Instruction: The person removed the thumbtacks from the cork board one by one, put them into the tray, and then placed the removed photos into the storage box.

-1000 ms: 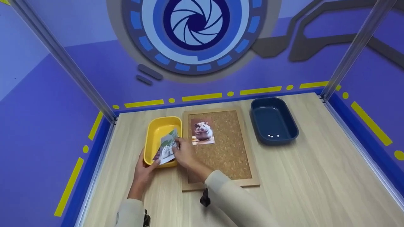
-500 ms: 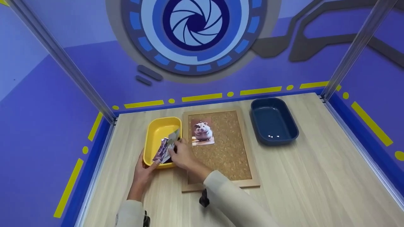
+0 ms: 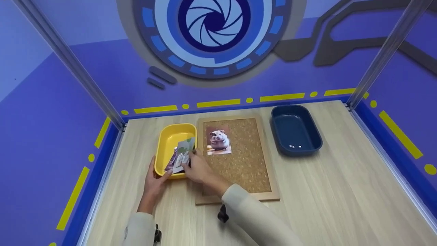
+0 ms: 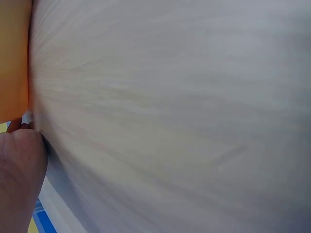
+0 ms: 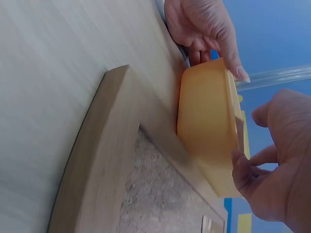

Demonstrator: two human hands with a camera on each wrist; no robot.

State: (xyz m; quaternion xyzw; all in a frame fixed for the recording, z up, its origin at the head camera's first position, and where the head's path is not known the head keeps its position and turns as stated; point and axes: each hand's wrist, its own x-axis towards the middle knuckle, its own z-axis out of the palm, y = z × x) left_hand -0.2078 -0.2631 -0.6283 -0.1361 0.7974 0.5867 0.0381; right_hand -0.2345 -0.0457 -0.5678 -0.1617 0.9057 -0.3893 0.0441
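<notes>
My left hand (image 3: 155, 182) grips the near left corner of the yellow tray (image 3: 159, 145), thumb over the rim and fingers along the outer wall. Over that tray, my right hand (image 3: 199, 167) pinches a photo print (image 3: 184, 153) with a green and grey picture. A darker purplish photo (image 3: 171, 160) shows beneath it in the tray. In the right wrist view the right hand (image 5: 282, 165) reaches over the tray's rim, its fingers partly hidden behind it. A hamster photo (image 3: 218, 140) lies on the upper left of the cork board (image 3: 245, 164).
The wood-framed cork board lies right beside the yellow tray, under my right forearm. A dark blue tray (image 3: 295, 128) with several small shiny pieces (image 3: 295, 146) stands to the right of the board. Purple walls (image 3: 191, 92) border the wooden table (image 3: 327, 205).
My right hand has tilted the green and grey photo upright, then lowered it flatter again over the purplish one, which came into fuller view. The left hand keeps its grip on the tray.
</notes>
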